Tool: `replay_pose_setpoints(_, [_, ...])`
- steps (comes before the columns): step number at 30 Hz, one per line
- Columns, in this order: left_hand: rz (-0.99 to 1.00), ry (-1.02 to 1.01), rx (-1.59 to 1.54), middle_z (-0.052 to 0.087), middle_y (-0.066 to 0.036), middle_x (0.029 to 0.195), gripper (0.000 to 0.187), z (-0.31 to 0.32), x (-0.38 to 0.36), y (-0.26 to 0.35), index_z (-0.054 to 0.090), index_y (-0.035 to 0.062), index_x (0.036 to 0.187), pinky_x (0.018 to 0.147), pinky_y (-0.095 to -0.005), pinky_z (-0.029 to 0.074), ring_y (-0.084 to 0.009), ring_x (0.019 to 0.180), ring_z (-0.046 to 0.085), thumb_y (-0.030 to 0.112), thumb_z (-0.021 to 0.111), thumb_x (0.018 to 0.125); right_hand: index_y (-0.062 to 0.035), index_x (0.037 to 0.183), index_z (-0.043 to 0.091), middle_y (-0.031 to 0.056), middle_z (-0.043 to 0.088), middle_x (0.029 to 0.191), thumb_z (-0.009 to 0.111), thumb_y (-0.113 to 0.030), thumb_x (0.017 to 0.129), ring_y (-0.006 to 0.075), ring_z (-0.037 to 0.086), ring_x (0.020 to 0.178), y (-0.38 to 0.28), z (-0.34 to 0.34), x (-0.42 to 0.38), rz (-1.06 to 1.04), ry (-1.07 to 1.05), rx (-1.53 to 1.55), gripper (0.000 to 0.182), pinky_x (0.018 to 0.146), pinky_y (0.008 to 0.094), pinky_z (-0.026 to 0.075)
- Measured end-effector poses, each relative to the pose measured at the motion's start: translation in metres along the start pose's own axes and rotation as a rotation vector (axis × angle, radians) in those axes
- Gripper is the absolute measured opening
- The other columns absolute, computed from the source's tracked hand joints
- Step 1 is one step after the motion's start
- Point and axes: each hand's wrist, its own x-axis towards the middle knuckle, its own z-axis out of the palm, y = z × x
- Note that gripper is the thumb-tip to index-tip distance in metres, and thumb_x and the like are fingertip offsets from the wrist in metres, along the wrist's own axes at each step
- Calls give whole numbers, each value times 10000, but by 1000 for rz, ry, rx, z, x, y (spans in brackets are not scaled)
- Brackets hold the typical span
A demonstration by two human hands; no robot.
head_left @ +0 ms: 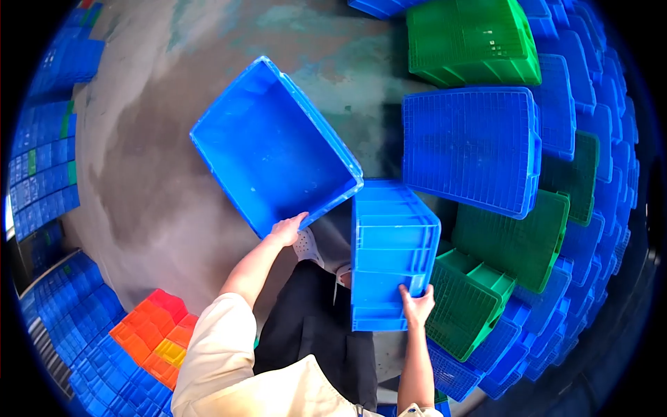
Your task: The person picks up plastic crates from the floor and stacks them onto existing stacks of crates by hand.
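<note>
My left hand [286,231] is closed around the near rim of a blue plastic crate [278,149], whose open top faces up toward me with nothing inside. Beside it, a second blue crate [389,240] stands on its side at my right leg. My right hand [417,304] grips this one by the handle area of its ribbed side, thumb on the outer face and fingers partly hidden. One corner of the left crate overlaps the top of the right crate in this view.
To the right rise stacks of crates, among them a green crate [476,42], a large blue crate [469,146] and a darker green crate [465,302]. Orange crates [154,333] and blue stacks [69,292] line the left. Underfoot is a stained concrete floor [146,153].
</note>
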Motion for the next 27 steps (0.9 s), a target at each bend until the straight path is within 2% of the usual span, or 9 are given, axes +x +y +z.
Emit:
replay_pose_setpoints(5, [17,27,95,502,-77,1148,590,-13,-10,-12,333,231,1240,808,-405,428,-290,998,509,10,465,709,-32,768,487,106,576,648,794,-282,500,212,573,576,-12,-3,-48,42,12,-1,477,569,323,458])
replay_pose_setpoints(9, [-81,45,223,377,-77,1273,702,-21,-3,-41,230,289,1297,819,-423,413,-278,1051,483,-14,465,710,-21,778,502,86,571,648,808,-228,471,180,552,567,-5,-17,-78,-40,70,56,480,557,307,454])
replay_pose_setpoints(12, [-322,278,344,156,-102,1382,756,-22,-9,-38,78,281,1338,929,-545,261,-332,1235,235,10,472,752,-4,804,517,75,568,666,819,-184,445,148,533,583,-27,-50,-96,-74,109,87,502,557,302,451])
replay_pose_setpoints(13, [-342,226,297,102,-129,1389,777,-26,-17,-34,40,241,1345,952,-557,214,-352,1260,145,90,532,763,-1,800,513,83,569,672,820,-191,441,162,538,579,-39,-62,-102,-133,148,120,509,554,303,450])
replay_pose_setpoints(16, [-243,344,-143,137,-177,1367,934,-32,-61,-12,42,126,1343,957,-526,235,-373,1240,180,251,684,677,-10,814,496,55,532,711,808,-161,434,148,507,623,-74,-101,-130,-306,180,127,514,582,278,431])
replay_pose_setpoints(18, [129,588,-453,251,-194,1321,862,-15,-78,-32,144,53,1325,955,-452,287,-352,1204,279,244,685,681,-22,774,483,64,517,668,807,-198,431,170,514,583,-107,-120,-153,-494,139,48,504,547,278,421])
replay_pose_setpoints(21, [128,483,-1599,412,-152,1215,546,-52,-154,-37,333,53,1248,899,-385,361,-232,1085,442,214,581,789,-59,748,483,79,519,646,778,-230,473,227,523,551,-148,-103,-169,-855,-87,-41,438,508,311,419])
replay_pose_setpoints(25, [55,833,-1922,396,-99,1228,540,-82,-251,-86,317,100,1244,912,-461,299,-236,1135,376,408,459,824,-96,734,491,33,483,666,621,-178,606,207,513,668,-189,-10,-157,-1252,-341,-264,201,561,323,418])
replay_pose_setpoints(27, [-90,797,-1801,363,-91,1252,594,-71,-260,-104,282,155,1265,890,-548,268,-270,1156,343,466,474,796,-109,741,467,23,469,698,555,-175,664,189,503,713,-194,43,-141,-1421,-399,-386,134,583,312,412])
